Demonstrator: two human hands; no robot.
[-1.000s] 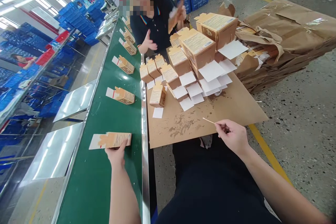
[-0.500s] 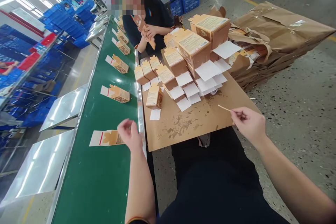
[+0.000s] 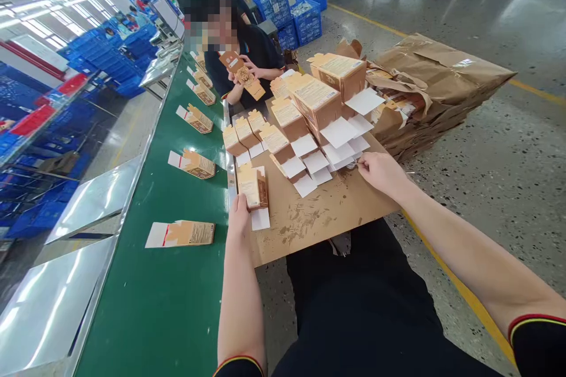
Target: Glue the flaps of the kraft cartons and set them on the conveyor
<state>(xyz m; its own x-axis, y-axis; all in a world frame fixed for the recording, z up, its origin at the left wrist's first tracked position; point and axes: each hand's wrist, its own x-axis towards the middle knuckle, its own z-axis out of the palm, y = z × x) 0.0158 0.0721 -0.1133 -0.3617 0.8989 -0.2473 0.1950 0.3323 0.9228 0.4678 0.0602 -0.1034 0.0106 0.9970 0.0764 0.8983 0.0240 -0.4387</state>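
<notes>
My left hand (image 3: 239, 215) is closed on the near left edge of a small brown carton (image 3: 254, 189), which stands on the cardboard-topped table (image 3: 305, 224) with a white flap toward me. At the foot of the stacked cartons (image 3: 312, 97), my right hand (image 3: 382, 174) is pinched beside a small clear dish (image 3: 352, 164). It held a thin cotton swab half a second ago; the fingers now mostly hide it. White flaps (image 3: 338, 132) hang from the stack just left of that hand. A finished-looking carton (image 3: 192, 234) lies on the green conveyor belt (image 3: 168, 300).
More cartons (image 3: 194, 118) are spaced along the belt. Across the table a co-worker (image 3: 260, 47) holds a flattened carton (image 3: 243, 75). A brown-paper-wrapped pile (image 3: 442, 82) stands right of the table, and blue crates (image 3: 305, 20) sit behind.
My left hand has moved from the nearest belt carton to the small carton on the table and grasped it. My right hand has reached forward and left to the dish.
</notes>
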